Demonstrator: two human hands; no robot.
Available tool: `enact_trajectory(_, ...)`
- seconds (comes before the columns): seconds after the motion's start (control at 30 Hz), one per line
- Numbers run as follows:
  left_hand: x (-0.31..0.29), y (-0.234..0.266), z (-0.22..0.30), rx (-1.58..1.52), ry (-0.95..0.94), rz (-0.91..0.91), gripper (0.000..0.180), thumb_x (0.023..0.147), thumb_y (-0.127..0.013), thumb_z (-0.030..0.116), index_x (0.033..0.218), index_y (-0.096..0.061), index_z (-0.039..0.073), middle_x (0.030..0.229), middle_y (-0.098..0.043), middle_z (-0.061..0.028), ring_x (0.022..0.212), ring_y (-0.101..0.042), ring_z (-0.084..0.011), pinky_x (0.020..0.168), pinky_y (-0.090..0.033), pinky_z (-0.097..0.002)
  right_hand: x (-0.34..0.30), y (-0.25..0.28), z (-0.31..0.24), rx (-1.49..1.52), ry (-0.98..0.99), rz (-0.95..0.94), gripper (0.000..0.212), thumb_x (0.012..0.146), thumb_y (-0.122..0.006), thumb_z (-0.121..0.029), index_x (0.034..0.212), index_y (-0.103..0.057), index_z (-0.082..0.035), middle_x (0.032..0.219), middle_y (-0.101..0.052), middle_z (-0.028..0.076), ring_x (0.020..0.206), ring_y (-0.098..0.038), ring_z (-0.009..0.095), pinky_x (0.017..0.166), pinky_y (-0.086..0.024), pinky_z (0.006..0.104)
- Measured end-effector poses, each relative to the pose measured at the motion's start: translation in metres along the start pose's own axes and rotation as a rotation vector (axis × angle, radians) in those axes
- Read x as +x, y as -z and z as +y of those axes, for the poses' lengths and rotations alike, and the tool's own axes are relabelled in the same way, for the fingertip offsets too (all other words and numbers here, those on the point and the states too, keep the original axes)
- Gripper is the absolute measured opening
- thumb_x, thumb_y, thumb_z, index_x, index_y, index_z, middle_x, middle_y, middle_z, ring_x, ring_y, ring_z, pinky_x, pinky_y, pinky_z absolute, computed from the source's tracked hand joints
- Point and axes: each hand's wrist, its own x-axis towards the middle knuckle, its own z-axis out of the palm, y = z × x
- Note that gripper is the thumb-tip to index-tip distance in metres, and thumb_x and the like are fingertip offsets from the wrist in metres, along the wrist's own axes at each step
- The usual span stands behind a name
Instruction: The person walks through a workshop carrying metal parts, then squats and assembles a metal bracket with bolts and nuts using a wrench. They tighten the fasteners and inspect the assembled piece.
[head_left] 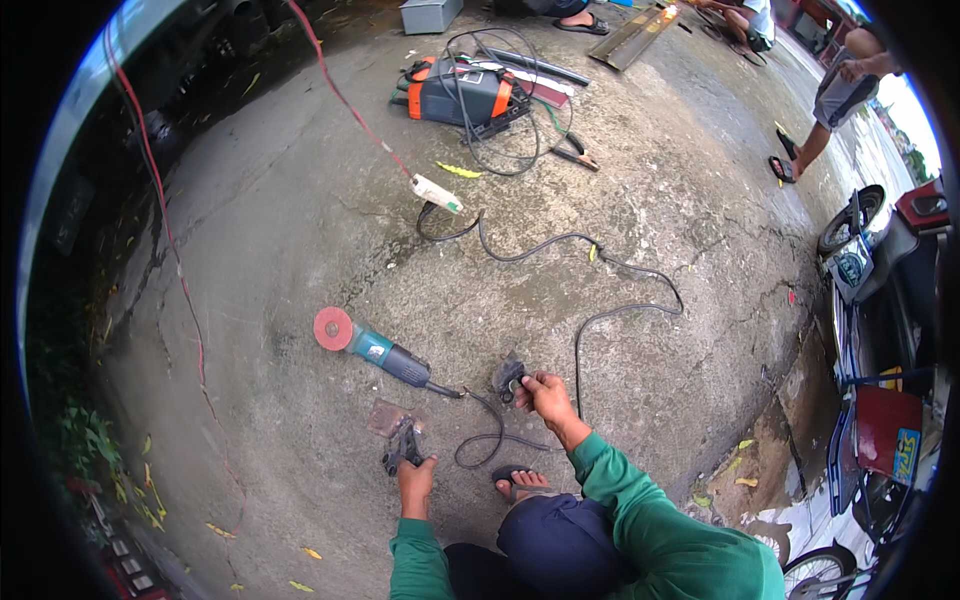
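Note:
My left hand is closed on a dark metal piece, low in front of me. A flat rusty plate shows just beyond that piece; I cannot tell whether the two are joined. My right hand pinches a second dark piece with a rounded opening, close above the concrete. Both pieces are too small to name exactly. Beyond my hands an angle grinder with a pinkish-red disc lies on its side, touched by neither hand.
The grinder's black cable winds to a white socket block on a red cord. An orange-and-grey welding machine stands farther off with looped leads and a clamp. Motorcycles line the right. Other people are at the back.

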Motion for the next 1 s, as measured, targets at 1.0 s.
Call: enact_trajectory(1.0, -0.275, 0.116, 0.064, 0.32, 0.851, -0.473, 0.008, 0.094, -0.058, 0.018, 0.089, -0.054, 0.012, 0.062, -0.037, 0.0027, 0.049, -0.034, -0.0128, 0.043, -0.026, -0.0323, -0.42, 0.029, -0.108, 0.494, -0.277, 0.003, 0.015, 0.107, -0.053, -0.012, 0.108, -0.049, 0.002, 0.092, -0.07, 0.019, 0.07, -0.073, 0.025, 0.061, -0.061, 0.0354)
